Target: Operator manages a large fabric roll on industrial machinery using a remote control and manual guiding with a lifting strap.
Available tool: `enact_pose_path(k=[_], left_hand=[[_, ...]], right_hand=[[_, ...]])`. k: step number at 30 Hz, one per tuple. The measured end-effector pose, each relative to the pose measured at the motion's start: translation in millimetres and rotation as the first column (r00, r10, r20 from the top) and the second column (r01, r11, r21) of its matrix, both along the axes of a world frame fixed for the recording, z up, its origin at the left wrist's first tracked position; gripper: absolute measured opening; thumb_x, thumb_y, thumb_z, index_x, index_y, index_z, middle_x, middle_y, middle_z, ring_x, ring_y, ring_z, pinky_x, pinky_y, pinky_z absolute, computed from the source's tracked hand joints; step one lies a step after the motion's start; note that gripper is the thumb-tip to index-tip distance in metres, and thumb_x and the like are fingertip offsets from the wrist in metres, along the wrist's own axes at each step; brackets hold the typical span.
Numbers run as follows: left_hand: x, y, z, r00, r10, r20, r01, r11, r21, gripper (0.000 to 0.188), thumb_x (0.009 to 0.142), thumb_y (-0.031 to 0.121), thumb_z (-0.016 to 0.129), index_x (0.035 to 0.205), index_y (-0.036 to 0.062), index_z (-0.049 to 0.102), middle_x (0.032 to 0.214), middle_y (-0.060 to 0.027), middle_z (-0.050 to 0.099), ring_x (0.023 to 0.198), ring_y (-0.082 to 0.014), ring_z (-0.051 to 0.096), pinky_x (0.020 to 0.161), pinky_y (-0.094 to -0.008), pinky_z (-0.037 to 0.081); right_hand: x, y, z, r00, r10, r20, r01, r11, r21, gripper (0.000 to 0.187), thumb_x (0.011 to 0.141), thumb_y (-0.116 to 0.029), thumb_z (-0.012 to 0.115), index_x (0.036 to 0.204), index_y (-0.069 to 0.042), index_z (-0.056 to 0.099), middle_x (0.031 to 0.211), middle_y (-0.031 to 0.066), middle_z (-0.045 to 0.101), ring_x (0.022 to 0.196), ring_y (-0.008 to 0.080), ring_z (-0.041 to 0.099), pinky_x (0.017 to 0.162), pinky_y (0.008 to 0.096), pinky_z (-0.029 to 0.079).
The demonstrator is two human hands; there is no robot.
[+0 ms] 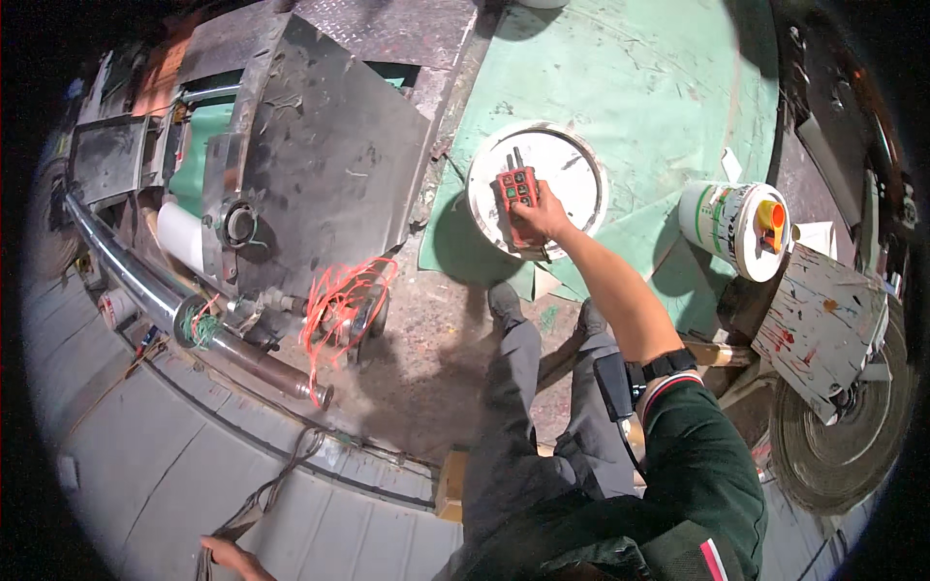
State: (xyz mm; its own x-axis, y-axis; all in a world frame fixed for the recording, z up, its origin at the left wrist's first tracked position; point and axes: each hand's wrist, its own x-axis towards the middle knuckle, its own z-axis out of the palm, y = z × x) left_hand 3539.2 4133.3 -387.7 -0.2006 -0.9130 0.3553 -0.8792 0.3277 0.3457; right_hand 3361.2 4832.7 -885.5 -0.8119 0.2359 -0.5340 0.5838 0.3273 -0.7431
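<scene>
My right hand [545, 215] is wrapped round a red handheld remote control [518, 194] with dark buttons and two short prongs on top. The remote is over a round white bucket lid [570, 160], smudged with dark marks. At the lower left edge, my left hand [235, 559] is partly cut off by the picture's border. Its fingers close on a dark strap [262, 499] that runs up along a grey panelled surface.
Green sheeting [639, 87] covers the floor ahead. A white bucket [722, 223] with orange and yellow items stands right, near a paint-spattered board [823, 320] and a grey roll [843, 436]. Left are a metal roller [145, 261], tangled orange cord [339, 310] and dark machine plates [329, 165].
</scene>
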Motion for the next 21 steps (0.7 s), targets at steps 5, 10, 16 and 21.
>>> enact_pose_path(k=[5,10,16,21], left_hand=[[8,-26,18,0.965,-0.183,-0.185,0.206,0.972,0.111,0.063,0.099,0.042,0.045,0.125,-0.0148,0.049,0.127,-0.0197,0.055,0.109,-0.0261,0.054,0.098,-0.0380,0.043],[-10,-12,-16,0.944,-0.288,-0.161,0.309,0.944,0.120,0.058,0.100,0.040,0.046,0.121,-0.0142,0.052,0.121,-0.0162,0.058,0.101,-0.0233,0.054,0.093,-0.0378,0.044],[-61,59,-37,0.978,-0.204,-0.038,0.207,0.964,0.168,0.059,0.098,0.043,0.047,0.111,-0.0136,0.057,0.108,-0.0183,0.062,0.093,-0.0238,0.054,0.089,-0.0386,0.043],[-100,77,-87,0.809,-0.558,-0.185,0.584,0.799,0.144,0.048,0.098,0.037,0.048,0.113,-0.0085,0.054,0.106,-0.0179,0.062,0.092,-0.0264,0.056,0.088,-0.0394,0.045]], right_hand=[[-6,-19,-6,0.996,0.081,-0.034,-0.082,0.996,-0.018,0.063,0.074,-0.040,0.073,0.118,-0.005,0.047,0.103,0.0197,0.065,0.097,0.0321,0.065,0.086,0.0385,0.050],[-3,-22,-9,0.991,0.103,-0.082,-0.101,0.994,0.031,0.067,0.075,-0.033,0.075,0.125,-0.001,0.043,0.106,0.0199,0.065,0.098,0.0321,0.065,0.086,0.0375,0.051],[10,-14,34,0.989,0.145,-0.033,-0.129,0.945,0.300,0.078,0.073,-0.036,0.074,0.127,0.011,0.043,0.111,0.0286,0.059,0.103,0.0410,0.059,0.091,0.0446,0.047],[140,22,102,0.994,0.011,-0.110,0.015,0.973,0.230,0.068,0.080,-0.032,0.069,0.131,0.005,0.045,0.126,0.0276,0.052,0.116,0.0408,0.051,0.100,0.0448,0.041]])
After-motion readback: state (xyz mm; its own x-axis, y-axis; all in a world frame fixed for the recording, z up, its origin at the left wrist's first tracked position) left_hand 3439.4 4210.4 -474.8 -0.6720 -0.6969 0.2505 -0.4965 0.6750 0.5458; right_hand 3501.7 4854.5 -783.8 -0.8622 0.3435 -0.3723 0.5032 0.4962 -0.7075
